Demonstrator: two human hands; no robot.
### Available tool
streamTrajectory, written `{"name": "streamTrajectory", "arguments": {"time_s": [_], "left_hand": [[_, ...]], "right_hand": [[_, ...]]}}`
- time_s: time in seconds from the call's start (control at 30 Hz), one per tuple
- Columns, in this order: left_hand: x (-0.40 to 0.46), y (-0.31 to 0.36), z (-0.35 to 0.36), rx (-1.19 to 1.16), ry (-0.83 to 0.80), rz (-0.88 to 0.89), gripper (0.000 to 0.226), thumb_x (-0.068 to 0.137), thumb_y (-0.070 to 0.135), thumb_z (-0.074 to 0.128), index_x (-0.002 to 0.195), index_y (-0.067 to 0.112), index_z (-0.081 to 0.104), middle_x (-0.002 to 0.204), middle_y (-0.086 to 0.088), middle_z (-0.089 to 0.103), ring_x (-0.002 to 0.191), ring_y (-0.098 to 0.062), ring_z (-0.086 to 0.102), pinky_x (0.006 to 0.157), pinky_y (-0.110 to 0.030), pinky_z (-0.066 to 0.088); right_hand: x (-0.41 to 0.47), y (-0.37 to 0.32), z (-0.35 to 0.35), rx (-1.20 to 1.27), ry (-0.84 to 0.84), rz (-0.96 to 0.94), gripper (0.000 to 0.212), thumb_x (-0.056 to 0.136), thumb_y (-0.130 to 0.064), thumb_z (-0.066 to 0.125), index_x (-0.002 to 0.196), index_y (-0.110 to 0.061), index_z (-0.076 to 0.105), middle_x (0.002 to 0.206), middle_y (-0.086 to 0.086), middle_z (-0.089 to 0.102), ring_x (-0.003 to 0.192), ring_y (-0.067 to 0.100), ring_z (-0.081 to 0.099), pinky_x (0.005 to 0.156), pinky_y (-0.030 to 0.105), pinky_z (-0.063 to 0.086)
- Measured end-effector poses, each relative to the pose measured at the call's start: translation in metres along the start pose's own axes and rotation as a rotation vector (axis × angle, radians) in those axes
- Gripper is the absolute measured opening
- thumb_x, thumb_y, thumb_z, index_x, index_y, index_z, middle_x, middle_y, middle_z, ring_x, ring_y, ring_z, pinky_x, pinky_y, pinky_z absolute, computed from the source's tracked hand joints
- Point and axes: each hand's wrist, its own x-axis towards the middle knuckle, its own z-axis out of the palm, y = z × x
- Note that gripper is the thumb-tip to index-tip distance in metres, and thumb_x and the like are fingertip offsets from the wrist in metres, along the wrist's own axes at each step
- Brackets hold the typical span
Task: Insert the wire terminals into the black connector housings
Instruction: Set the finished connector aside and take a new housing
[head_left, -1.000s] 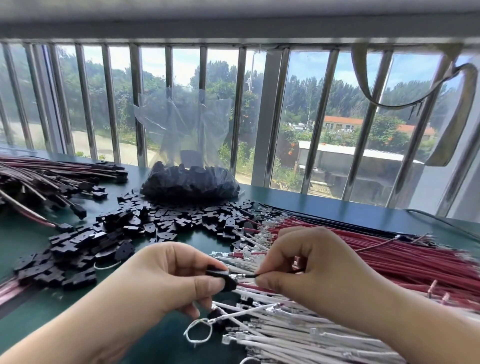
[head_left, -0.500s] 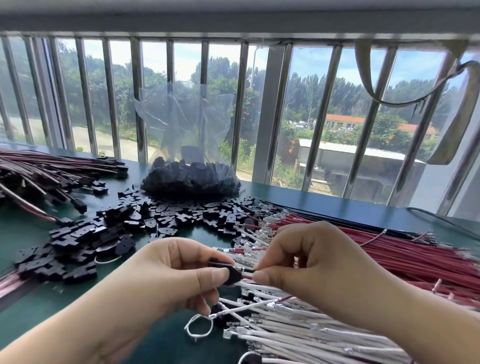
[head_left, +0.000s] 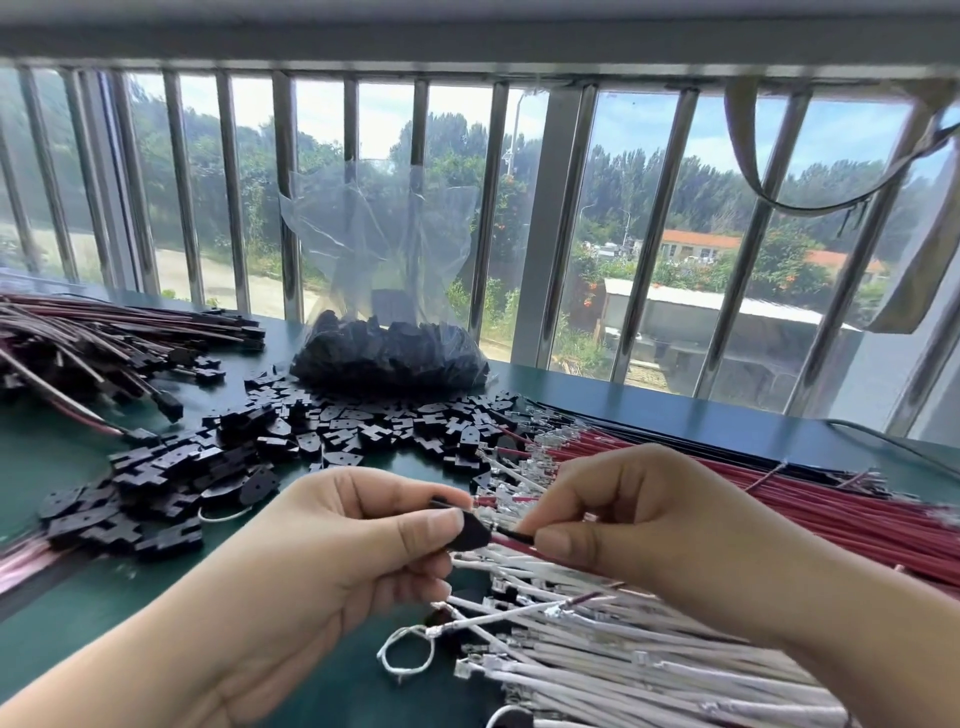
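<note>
- Since a second ago, red wire (head_left: 511, 540) seated further into black housing (head_left: 471, 534); gap closed.
- Left hand (head_left: 343, 551) pinches housing; right hand (head_left: 639, 519) pinches wire just behind the terminal.
- Housing light, rigid — wire limp, so grip close.

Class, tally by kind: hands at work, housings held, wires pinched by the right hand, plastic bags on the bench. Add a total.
Hands: 2, left hand, right hand
Held black housing: 1, in the left grip
Pinched red wire: 1
Clear plastic bag: 1
Total: 5
</note>
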Motion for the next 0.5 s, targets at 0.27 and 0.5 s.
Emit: {"name": "streamTrajectory", "arguments": {"time_s": [0.27, 0.5], "left_hand": [[-0.001, -0.001, 0.002, 0.023, -0.022, -0.065, 0.030, 0.041, 0.010, 0.075, 0.068, -0.003, 0.074, 0.058, -0.016, 0.066, 0.045, -0.015, 0.060, 0.047, -0.027, 0.056], [-0.003, -0.002, 0.007, 0.053, -0.029, -0.026, 0.019, 0.052, -0.002, 0.082, 0.069, -0.001, 0.074, 0.056, -0.015, 0.064, 0.045, -0.015, 0.059, 0.048, -0.025, 0.055]], "right_hand": [[0.002, 0.002, 0.007, -0.142, 0.140, -0.045, 0.017, 0.079, -0.025, 0.072, 0.076, -0.042, 0.071, 0.073, -0.021, 0.064, 0.064, -0.008, 0.055, 0.064, 0.003, 0.040], [0.000, -0.003, 0.011, -0.233, 0.162, -0.165, 0.020, 0.080, -0.018, 0.071, 0.071, -0.037, 0.071, 0.074, -0.021, 0.058, 0.072, -0.006, 0.053, 0.069, 0.002, 0.036]]}}
